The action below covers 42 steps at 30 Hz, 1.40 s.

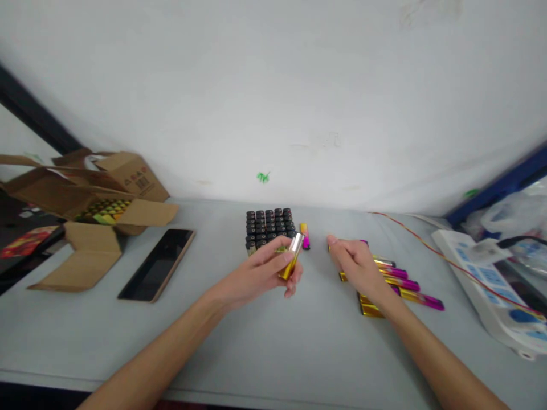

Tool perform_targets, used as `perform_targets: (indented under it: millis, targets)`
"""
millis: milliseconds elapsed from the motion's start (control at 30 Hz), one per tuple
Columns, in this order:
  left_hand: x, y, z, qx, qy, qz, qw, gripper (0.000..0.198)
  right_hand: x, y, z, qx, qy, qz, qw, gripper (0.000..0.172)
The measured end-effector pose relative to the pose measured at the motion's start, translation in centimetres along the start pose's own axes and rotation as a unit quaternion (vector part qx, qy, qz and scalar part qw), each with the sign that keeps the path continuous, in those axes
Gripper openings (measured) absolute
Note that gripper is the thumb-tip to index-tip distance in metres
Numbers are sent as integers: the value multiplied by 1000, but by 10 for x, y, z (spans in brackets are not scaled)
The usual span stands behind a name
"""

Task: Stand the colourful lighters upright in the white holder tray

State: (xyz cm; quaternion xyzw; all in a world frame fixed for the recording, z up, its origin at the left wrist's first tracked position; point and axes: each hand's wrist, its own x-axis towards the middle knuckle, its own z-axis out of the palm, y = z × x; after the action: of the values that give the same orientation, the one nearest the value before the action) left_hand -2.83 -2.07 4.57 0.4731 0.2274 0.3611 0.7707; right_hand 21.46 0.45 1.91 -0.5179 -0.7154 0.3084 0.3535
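My left hand (271,265) is closed round a shiny gold lighter (291,263), its silvery end pointing up and away. Just behind that hand stands a tight block of upright lighters (268,223) with black tops, partly hidden by my fingers. A yellow-and-pink lighter (305,234) lies to the right of the block. My right hand (356,265) rests over a loose spread of gold and purple lighters (404,280), its fingers curled in. Whatever is under its fingertips is hidden.
On the left are an open cardboard box (145,212) with more lighters inside and a dark phone (157,265). A white power strip (478,285) with a red-and-yellow wire (419,242) lies on the right. A white wall (273,102) rises behind the grey table (273,353).
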Motion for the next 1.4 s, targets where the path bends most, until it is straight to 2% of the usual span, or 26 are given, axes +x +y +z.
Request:
perform_targets:
  millis: [67,167,267,333,400,467,800,1000,1067,1167,1267,1400]
  targets:
    - [1,1,-1,-2,-2,-2,1000,19,-1,1,3,-46,21,1,999,66]
    - [2,5,0,-10,27,2,1000,22,-2,-3,5,-119,16,-56,991,63]
    - [3,9,1,-40,81,-19,996,28,-3,-8,6,-152,-70,-143,975,45]
    - [4,10,1,-41,94,-47,994,41,-5,-9,9,-153,-129,-176,964,30]
    - [6,10,0,-34,97,-69,992,55,-8,-9,14,-154,-160,-183,958,36]
    - [8,7,-2,-32,101,-76,991,59,-11,-7,19,-159,-175,-181,955,43]
    - [9,-3,-7,-14,162,-56,985,42,-10,-12,17,-197,-147,-177,953,39]
    - [9,1,-1,-28,177,-39,983,51,-10,-11,19,-191,-157,-184,951,33]
    - [8,3,2,-18,184,-13,983,50,-11,-11,19,-191,-157,-188,951,28]
    - [5,10,3,37,186,62,980,39,-11,-10,19,-192,-161,-202,947,27]
    - [1,17,0,173,215,145,950,36,-11,-8,20,-194,-162,-215,943,28]
    - [-3,25,-8,380,260,230,857,34,-11,-5,23,-199,-161,-218,942,25]
